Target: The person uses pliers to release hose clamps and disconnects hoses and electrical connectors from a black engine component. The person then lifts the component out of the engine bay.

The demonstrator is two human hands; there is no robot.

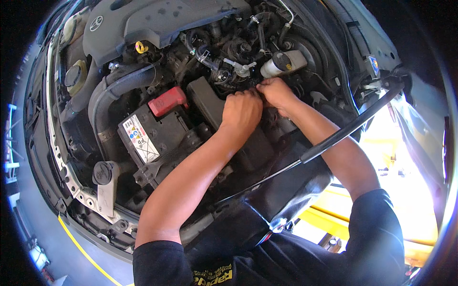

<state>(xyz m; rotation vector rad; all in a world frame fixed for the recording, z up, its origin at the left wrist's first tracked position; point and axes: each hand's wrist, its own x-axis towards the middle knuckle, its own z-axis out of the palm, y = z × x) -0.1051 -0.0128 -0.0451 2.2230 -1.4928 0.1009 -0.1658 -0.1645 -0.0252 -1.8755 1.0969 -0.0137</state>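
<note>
Both of my hands reach deep into a car's engine bay and meet near its middle. My left hand [242,110] is closed, knuckles up, beside a long black box-shaped cover [207,95]. Close against it, my right hand [278,95] is closed with its fingertips pinched together. Whatever lies between the fingers is hidden or too small to make out. Just beyond the hands are a white plastic hose fitting [239,67] and a whitish fluid reservoir with a black cap [281,63].
Left of my arm sits a black battery [167,135] with a red terminal cover [168,101]. A black gas strut [350,125] slants across above my right forearm. A large engine cover [162,19] fills the far side. The washer filler neck [106,186] stands front left.
</note>
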